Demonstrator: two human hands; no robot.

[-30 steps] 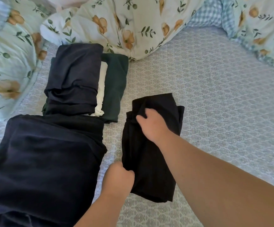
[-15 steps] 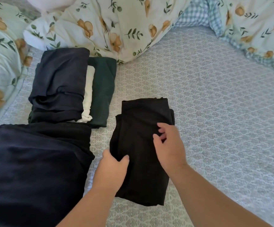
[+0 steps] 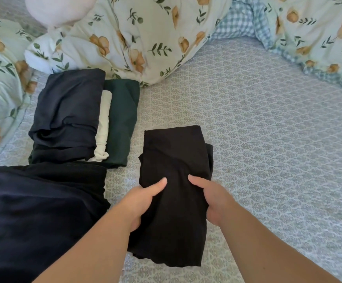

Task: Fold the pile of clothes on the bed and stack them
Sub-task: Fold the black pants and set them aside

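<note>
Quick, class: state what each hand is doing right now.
Left hand: grips the left edge of the folded black garment.
Right hand: grips the same garment's right side.

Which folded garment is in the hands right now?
The black one lying alone on the sheet, gripped at its sides by the left hand and right hand. The navy, white and green pieces sit untouched in the stack.
</note>
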